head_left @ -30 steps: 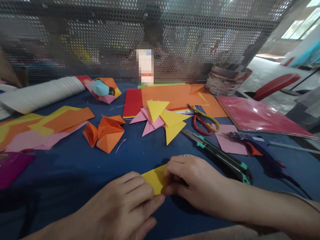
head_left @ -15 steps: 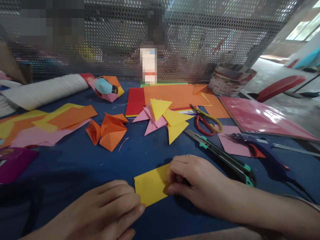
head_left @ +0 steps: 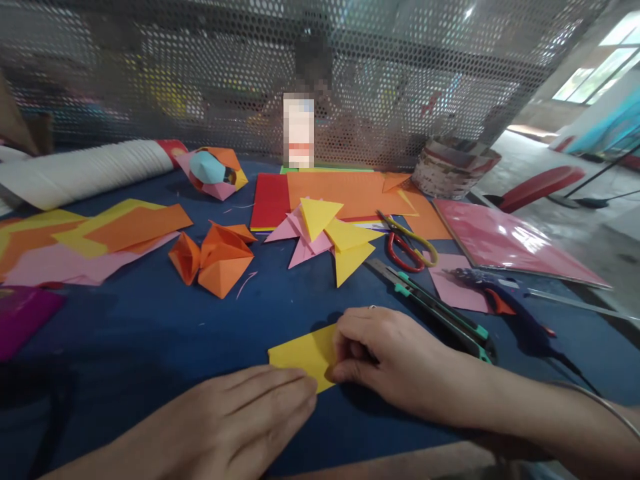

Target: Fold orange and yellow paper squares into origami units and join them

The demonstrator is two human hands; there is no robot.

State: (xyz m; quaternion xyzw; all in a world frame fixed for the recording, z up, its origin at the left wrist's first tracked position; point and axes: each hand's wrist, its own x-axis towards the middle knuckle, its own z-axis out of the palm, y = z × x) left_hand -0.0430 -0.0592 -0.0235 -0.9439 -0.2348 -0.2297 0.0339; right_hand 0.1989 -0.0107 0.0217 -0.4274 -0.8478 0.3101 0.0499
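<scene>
A yellow paper rectangle (head_left: 303, 352) lies on the blue table near the front edge. My right hand (head_left: 370, 350) pinches its right end between thumb and curled fingers. Across the paper's lower left part rests my left hand (head_left: 265, 407), its fingers stretched out side by side and pressing flat along the near edge; its thumb is hidden. Beyond the hands are folded yellow triangles (head_left: 350, 243), folded pink pieces (head_left: 305, 243) and orange folded shapes (head_left: 225, 260).
Right of centre lie a utility knife (head_left: 435, 310), scissors (head_left: 407, 247) and a glue gun (head_left: 515, 293). Paper sheets (head_left: 340, 193), a woven basket (head_left: 453, 167) and a multicoloured paper ball (head_left: 213, 173) stand farther back. Stacked paper cups (head_left: 95, 170) lie left.
My left hand has slid right along the near edge of the yellow paper, its fingers now straighter and covering more of it. The right hand keeps its pinch. The view has shifted slightly.
</scene>
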